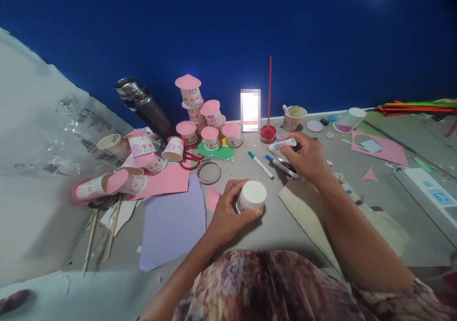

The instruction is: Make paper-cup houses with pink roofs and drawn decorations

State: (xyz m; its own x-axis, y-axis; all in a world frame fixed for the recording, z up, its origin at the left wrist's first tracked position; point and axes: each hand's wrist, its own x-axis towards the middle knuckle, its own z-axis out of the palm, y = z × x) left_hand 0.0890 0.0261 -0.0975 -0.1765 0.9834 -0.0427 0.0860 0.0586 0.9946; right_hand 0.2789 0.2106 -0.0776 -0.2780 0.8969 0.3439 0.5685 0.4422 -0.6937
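Observation:
My left hand (pixel 225 212) is wrapped round an upturned white paper cup (pixel 252 196) that stands bottom up on the grey table (pixel 271 225). A pink paper piece (pixel 212 198) lies just left of that hand. Farther back, my right hand (pixel 306 158) is closed on a white glue tube (pixel 283 144), held above several pens (pixel 271 163). Behind both hands stands a pile of decorated paper cups with pink round tops (pixel 203 116).
Pink paper (pixel 167 179), a lilac sheet (pixel 171 225), red scissors (pixel 189 160) and a tape ring (pixel 209 172) lie left of centre. A dark flask (pixel 144 105), a lit phone (pixel 250 110), a red stick on a base (pixel 268 130) and a cup (pixel 294 116) stand behind. Coloured sticks (pixel 417 106) and a power strip (pixel 428 190) are at right.

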